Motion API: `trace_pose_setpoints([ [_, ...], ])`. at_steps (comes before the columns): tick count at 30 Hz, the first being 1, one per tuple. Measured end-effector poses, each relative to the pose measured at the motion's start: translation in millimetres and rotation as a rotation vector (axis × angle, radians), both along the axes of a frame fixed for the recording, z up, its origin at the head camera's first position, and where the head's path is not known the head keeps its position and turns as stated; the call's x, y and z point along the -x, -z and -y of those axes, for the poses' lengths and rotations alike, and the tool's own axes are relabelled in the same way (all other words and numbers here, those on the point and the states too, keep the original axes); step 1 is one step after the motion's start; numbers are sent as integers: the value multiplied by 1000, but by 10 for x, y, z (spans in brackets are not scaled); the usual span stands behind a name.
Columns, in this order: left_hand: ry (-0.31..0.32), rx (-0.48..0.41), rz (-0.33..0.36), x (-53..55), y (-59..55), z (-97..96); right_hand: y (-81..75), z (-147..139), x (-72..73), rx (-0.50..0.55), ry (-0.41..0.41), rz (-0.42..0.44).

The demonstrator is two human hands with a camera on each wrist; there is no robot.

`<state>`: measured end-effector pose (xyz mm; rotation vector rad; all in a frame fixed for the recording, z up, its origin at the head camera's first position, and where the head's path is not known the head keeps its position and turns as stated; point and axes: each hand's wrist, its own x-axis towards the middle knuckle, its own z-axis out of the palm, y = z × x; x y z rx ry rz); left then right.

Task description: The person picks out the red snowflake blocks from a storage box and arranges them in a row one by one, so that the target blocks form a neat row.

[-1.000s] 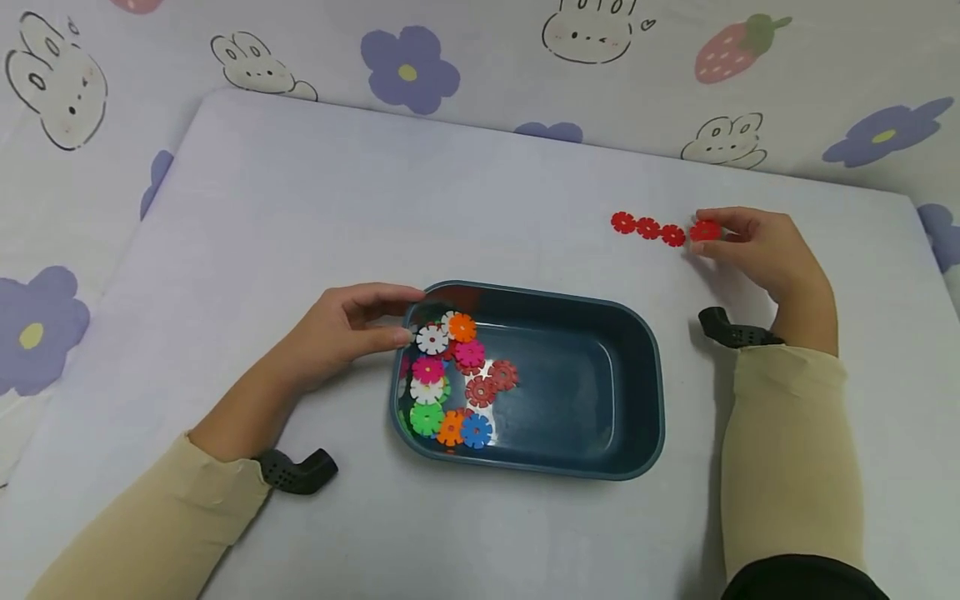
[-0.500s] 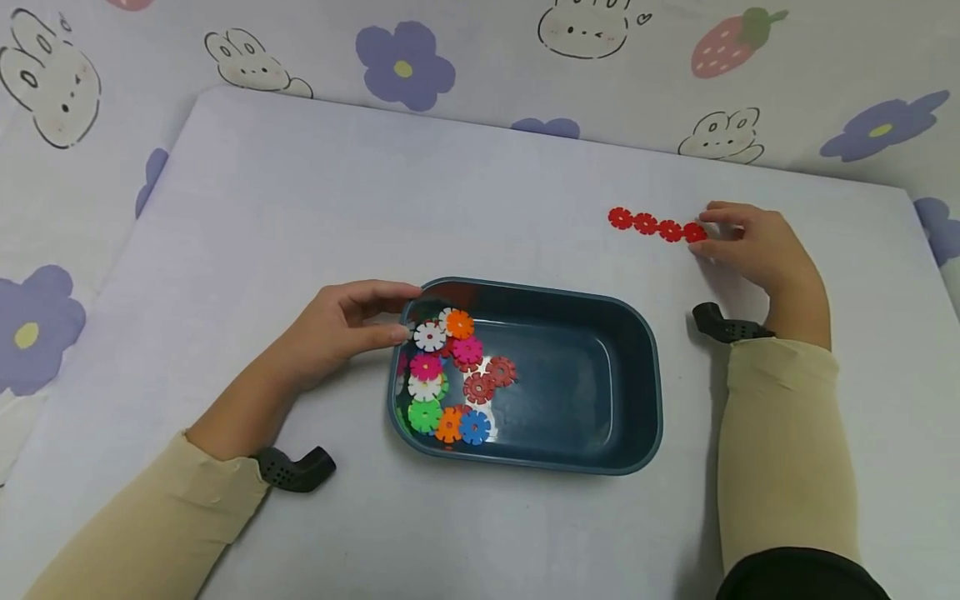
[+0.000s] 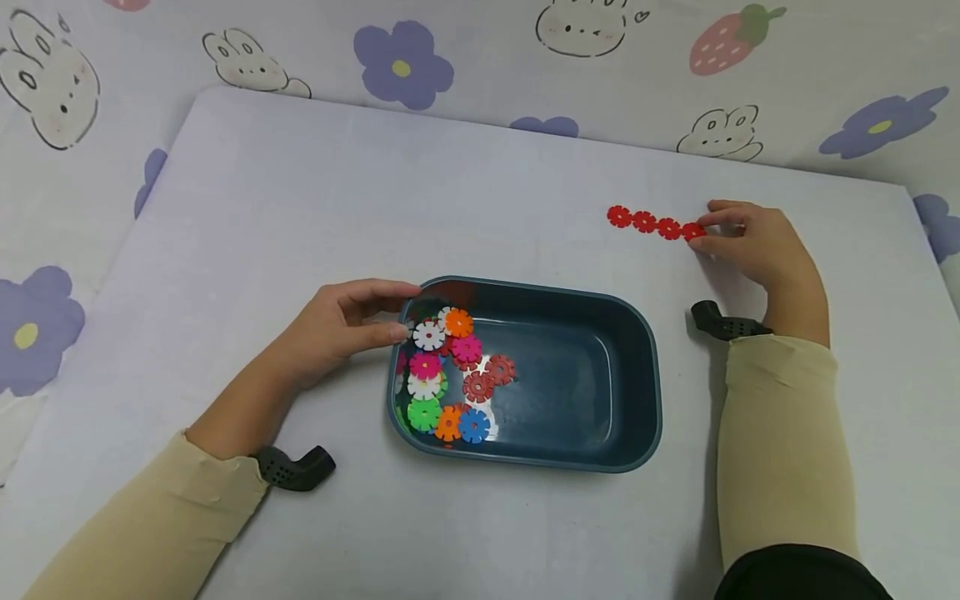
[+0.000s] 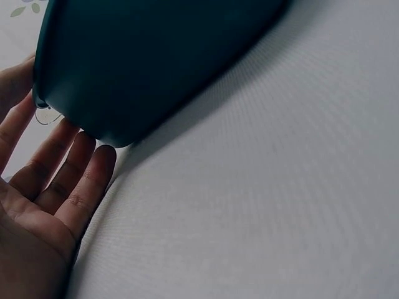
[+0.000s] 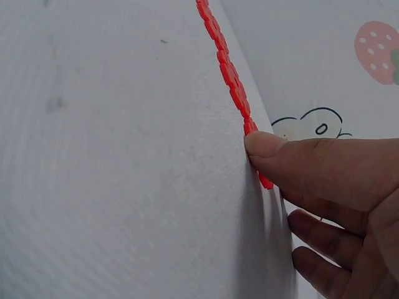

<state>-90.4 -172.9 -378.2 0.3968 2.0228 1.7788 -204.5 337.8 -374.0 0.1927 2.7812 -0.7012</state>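
My right hand (image 3: pixel 765 242) pinches the rightmost red snowflake disc (image 3: pixel 693 232) between thumb and fingers. This disc sits at the right end of a row of red snowflake discs (image 3: pixel 644 222) on the white table. In the right wrist view, the thumb covers part of the held disc (image 5: pixel 267 180), and the row of red discs (image 5: pixel 230 75) runs away from it. My left hand (image 3: pixel 341 329) rests its thumb and fingertips against the left end of a dark teal bin (image 3: pixel 570 460). Other fingers touch the bin's outer wall (image 4: pixel 143 62) in the left wrist view.
Several loose snowflake discs (image 3: pixel 424 414) in white, orange, pink, green, blue and red lie in the bin's left half. The white tabletop (image 3: pixel 337 183) ends at a patterned cloth (image 3: pixel 487 50) behind. A black wrist camera (image 3: pixel 296 469) sits on each arm.
My right hand has brought the red disc left and down to the end of the red row, closing the gap there. The left hand stays at the bin.
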Motion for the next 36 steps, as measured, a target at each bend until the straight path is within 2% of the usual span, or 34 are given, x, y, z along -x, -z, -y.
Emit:
trace_pose_setpoints([
  [11,-15,-4,12,-43,22,54,-11,96,33,-16,-9,13],
  [16,-10,11,-9,-34,26,57,-80,127,10,-12,-2,21],
  [22,-1,1,-14,-4,30,44,-293,258,-42,1,-18,-19],
  [29,12,-32,-11,13,24,42,-704,670,-227,70,-77,-172],
  [32,13,-31,-15,12,22,46,-879,899,-369,134,-162,-271],
  [34,13,-25,-19,14,22,47,-977,1073,-478,191,-267,-368],
  [36,14,-18,-23,17,23,47,-1050,1249,-592,242,-421,-486],
])
